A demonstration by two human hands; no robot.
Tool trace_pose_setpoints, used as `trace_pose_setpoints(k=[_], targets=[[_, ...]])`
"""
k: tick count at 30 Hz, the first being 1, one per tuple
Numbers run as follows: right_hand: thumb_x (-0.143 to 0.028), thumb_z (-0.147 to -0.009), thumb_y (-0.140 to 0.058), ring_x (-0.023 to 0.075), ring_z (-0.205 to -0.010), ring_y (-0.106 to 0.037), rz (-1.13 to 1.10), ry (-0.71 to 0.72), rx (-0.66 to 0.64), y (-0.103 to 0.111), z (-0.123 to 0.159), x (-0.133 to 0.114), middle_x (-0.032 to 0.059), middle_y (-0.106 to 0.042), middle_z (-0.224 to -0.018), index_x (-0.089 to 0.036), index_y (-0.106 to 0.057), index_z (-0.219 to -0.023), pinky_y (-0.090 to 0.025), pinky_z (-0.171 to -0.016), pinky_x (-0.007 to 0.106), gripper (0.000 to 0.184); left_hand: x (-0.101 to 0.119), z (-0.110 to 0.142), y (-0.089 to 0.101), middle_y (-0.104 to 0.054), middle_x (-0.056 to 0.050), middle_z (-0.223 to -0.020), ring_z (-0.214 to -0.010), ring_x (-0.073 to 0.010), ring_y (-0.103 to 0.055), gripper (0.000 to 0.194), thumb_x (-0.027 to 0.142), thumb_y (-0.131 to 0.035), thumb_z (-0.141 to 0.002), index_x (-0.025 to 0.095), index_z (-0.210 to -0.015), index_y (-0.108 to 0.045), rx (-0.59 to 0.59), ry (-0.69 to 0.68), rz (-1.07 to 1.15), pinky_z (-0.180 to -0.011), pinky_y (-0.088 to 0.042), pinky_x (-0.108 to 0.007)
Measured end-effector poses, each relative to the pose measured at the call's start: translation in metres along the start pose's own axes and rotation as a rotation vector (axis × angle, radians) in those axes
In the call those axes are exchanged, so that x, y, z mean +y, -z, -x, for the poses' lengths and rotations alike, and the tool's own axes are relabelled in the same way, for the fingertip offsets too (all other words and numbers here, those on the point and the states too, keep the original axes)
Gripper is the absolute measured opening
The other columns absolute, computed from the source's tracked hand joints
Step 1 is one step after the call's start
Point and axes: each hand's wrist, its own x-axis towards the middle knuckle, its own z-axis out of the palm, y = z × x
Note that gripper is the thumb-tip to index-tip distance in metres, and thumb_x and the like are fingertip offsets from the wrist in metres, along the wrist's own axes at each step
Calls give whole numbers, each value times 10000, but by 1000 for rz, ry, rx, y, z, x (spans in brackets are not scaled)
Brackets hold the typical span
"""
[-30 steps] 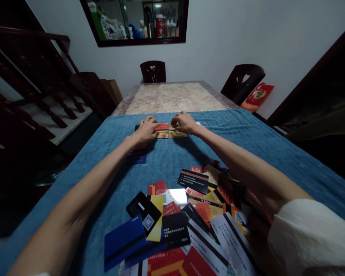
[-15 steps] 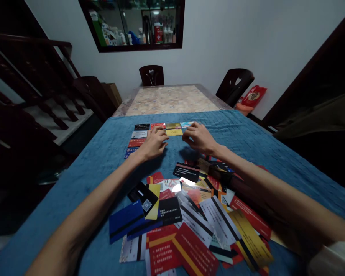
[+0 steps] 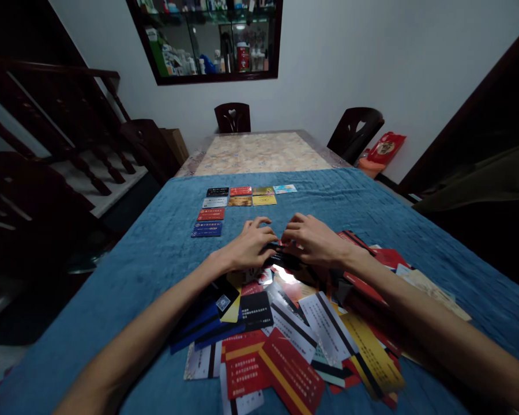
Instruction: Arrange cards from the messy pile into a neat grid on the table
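At the far edge of a loose card pile, my left hand [image 3: 254,246] closes its thumb and bent fingers on the left end of a black card [image 3: 281,259]. The curled fingers of my right hand [image 3: 311,239] are on the same card's right end, partly hiding it. Beyond the hands, several cards lie face up in rows: a black one [image 3: 217,192], a red one [image 3: 241,191] and a light-blue one [image 3: 285,189] at the back, a yellow one [image 3: 264,200] in front of them. A blue card [image 3: 206,229] lies nearest in the left column.
The mixed pile, with a red card [image 3: 292,372] and a gold card [image 3: 374,354], spreads under my forearms on a blue cloth [image 3: 151,265]. Past it is the patterned tabletop [image 3: 263,151]. Dark chairs [image 3: 232,118] stand around, and a red bag [image 3: 386,147] sits at the right.
Both hands have drawn back from the card rows to the black card on the pile. A gold-brown card in the second row is now uncovered. The view has shifted slightly.
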Motion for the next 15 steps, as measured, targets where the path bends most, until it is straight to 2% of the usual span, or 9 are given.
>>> trace_pose_setpoints(k=[10, 15], targets=[[-525, -819, -674, 310, -1043, -557, 99, -42, -143, 3, 7, -5, 123, -717, -1051, -253, -713, -1104, -382, -749, 380, 396, -8, 7, -1, -658, -102, -1242, -1388, -358, -349, 203, 257, -640, -869, 212, -1059, -695, -72, -11, 17, -1076, -311, -602], [-589, -793, -684, 328, -1063, -568, 111, -68, -224, 0, 7, -10, 139, -705, -1089, -221, -670, -1224, -390, -765, 386, 566, -5, 7, -2, -643, -118, -1259, -1394, -354, -342, 286, 264, -652, -861, 197, -1139, -663, -108, -5, -9, -1074, -319, -581]])
